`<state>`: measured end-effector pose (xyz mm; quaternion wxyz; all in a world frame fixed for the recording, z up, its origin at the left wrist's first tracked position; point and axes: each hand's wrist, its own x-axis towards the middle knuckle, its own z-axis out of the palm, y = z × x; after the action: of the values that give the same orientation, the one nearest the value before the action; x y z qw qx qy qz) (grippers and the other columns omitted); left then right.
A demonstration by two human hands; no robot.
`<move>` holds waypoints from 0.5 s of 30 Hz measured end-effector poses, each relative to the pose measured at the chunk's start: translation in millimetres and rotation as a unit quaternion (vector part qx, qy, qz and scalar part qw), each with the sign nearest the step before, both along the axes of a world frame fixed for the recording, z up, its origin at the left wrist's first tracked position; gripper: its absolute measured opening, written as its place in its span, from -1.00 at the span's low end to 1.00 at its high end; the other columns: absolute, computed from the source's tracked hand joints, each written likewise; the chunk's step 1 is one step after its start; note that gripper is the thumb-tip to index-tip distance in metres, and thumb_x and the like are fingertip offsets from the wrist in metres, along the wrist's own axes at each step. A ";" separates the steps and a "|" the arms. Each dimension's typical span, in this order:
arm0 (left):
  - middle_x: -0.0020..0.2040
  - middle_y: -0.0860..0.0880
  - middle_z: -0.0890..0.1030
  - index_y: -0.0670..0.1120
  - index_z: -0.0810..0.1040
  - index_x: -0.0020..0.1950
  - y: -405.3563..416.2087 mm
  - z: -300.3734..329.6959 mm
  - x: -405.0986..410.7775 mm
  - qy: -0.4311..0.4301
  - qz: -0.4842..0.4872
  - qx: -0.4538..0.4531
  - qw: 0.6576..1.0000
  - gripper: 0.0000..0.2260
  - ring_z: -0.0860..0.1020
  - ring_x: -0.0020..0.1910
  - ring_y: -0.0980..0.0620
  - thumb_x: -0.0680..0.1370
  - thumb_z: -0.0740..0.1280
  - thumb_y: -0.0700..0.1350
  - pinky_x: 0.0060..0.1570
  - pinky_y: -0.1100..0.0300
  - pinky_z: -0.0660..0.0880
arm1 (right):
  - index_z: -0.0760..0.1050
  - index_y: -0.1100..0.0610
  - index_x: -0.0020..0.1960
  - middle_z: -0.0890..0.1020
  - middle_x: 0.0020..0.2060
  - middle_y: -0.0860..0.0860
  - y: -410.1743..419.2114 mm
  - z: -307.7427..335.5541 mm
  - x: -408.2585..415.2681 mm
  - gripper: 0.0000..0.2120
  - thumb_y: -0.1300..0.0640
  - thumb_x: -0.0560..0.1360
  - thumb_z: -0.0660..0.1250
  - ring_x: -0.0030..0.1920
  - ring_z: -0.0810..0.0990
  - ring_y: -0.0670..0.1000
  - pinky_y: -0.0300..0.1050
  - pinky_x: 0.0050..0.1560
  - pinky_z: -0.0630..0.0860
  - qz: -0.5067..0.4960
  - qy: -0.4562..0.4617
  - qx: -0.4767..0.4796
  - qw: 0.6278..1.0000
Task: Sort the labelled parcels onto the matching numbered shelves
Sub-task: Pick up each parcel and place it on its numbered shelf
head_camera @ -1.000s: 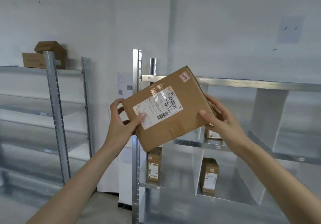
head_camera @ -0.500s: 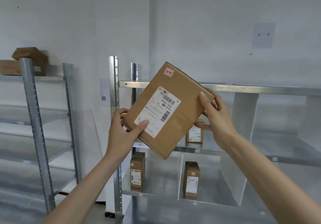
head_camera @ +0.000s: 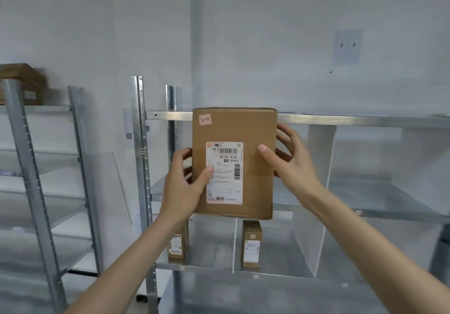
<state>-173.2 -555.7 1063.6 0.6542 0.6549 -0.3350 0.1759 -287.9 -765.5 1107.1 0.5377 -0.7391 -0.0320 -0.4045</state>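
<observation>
I hold a brown cardboard parcel (head_camera: 253, 128) upright in front of the metal shelf unit (head_camera: 341, 120). A white shipping label faces me, and a small pink sticker (head_camera: 205, 119) with handwriting sits at its top left corner. My left hand (head_camera: 181, 187) grips the parcel's left edge, thumb on the label. On the right edge, my right hand (head_camera: 289, 165) grips it with the thumb on the front and fingers behind. A sheet marked "2 - 2" (head_camera: 347, 45) hangs on the wall above the shelf unit.
Two small labelled boxes (head_camera: 251, 244) (head_camera: 179, 244) stand upright in lower compartments, separated by white dividers (head_camera: 314, 192). A second metal rack (head_camera: 34, 167) stands at the left with brown boxes (head_camera: 23, 82) on top. A steel upright (head_camera: 140, 155) rises just left of the parcel.
The parcel has been turned from tilted to upright and raised level with the top shelf rail. The view has shifted right, toward the shelf unit under the "2 - 2" sheet.
</observation>
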 end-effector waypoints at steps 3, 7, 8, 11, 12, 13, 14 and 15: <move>0.29 0.29 0.51 0.19 0.32 0.43 -10.6 -0.6 -6.9 -0.013 0.006 -0.016 1.000 -0.46 0.57 0.20 0.18 0.53 0.48 -0.01 0.14 0.22 0.60 | 0.25 -0.44 0.51 0.43 0.43 -0.24 -14.8 -4.9 -15.2 -0.27 -0.12 0.48 0.53 0.42 0.49 -0.12 0.12 0.42 0.50 0.012 0.027 -0.033 0.999; 0.36 0.23 0.45 0.45 0.12 0.48 -23.0 -4.0 -20.2 -0.021 0.003 -0.006 1.000 -0.27 0.52 0.21 0.19 0.53 0.49 -0.01 0.09 0.37 0.46 | 0.11 -0.48 0.55 0.51 0.40 -0.23 -35.7 -12.1 -37.7 -0.16 -0.03 0.51 0.53 0.41 0.49 -0.20 0.06 0.48 0.42 0.011 0.060 -0.100 0.993; 0.39 0.22 0.43 0.47 0.11 0.48 -26.9 -4.9 -23.0 -0.027 0.007 0.000 1.000 -0.27 0.49 0.24 0.19 0.54 0.48 0.00 0.12 0.34 0.45 | 0.08 -0.46 0.56 0.51 0.43 -0.21 -39.1 -14.1 -42.3 -0.15 -0.02 0.52 0.52 0.41 0.49 -0.21 0.05 0.46 0.43 0.012 0.058 -0.110 0.992; 0.46 0.19 0.42 0.45 0.11 0.50 -40.9 -9.6 -28.9 -0.050 0.022 0.026 0.998 -0.29 0.46 0.31 0.19 0.55 0.46 0.04 0.20 0.22 0.49 | 0.00 -0.42 0.60 0.46 0.48 -0.24 -48.7 -22.7 -53.3 -0.15 0.01 0.57 0.46 0.38 0.49 -0.28 -0.11 0.38 0.44 -0.001 0.047 -0.147 0.988; 0.46 0.18 0.43 0.44 0.11 0.51 -46.5 -11.9 -30.9 -0.053 0.022 0.031 0.998 -0.30 0.47 0.30 0.19 0.56 0.46 0.05 0.19 0.19 0.51 | -0.03 -0.44 0.60 0.42 0.50 -0.25 -52.4 -26.0 -56.9 -0.15 0.00 0.59 0.45 0.38 0.48 -0.30 -0.17 0.36 0.45 -0.013 0.044 -0.159 0.986; 0.45 0.18 0.44 0.44 0.12 0.51 -52.3 -14.3 -33.1 -0.054 0.018 0.034 0.998 -0.31 0.48 0.30 0.19 0.56 0.45 0.05 0.18 0.18 0.54 | -0.06 -0.45 0.59 0.37 0.52 -0.28 -56.9 -29.6 -60.9 -0.15 -0.01 0.60 0.43 0.38 0.47 -0.31 -0.22 0.35 0.45 -0.026 0.042 -0.171 0.984; 0.43 0.20 0.45 0.43 0.14 0.51 -58.6 -17.1 -35.3 -0.054 0.010 0.038 0.998 -0.30 0.48 0.28 0.21 0.55 0.46 0.04 0.17 0.17 0.56 | -0.07 -0.46 0.59 0.32 0.53 -0.34 -62.6 -33.4 -65.1 -0.16 0.00 0.61 0.41 0.41 0.45 -0.30 -0.26 0.36 0.46 -0.038 0.040 -0.186 0.981; 0.40 0.23 0.45 0.43 0.15 0.52 -64.9 -20.4 -37.5 -0.056 0.001 0.045 0.997 -0.29 0.49 0.27 0.25 0.54 0.48 0.02 0.16 0.17 0.57 | -0.06 -0.46 0.59 0.27 0.52 -0.42 -69.3 -37.8 -69.4 -0.19 0.01 0.63 0.39 0.43 0.42 -0.30 -0.26 0.38 0.46 -0.049 0.039 -0.207 0.976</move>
<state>-210.8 -620.6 1043.3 0.6040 0.6734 -0.3779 0.1971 -357.3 -834.7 1069.3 0.3537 -0.8501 -0.0580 -0.3859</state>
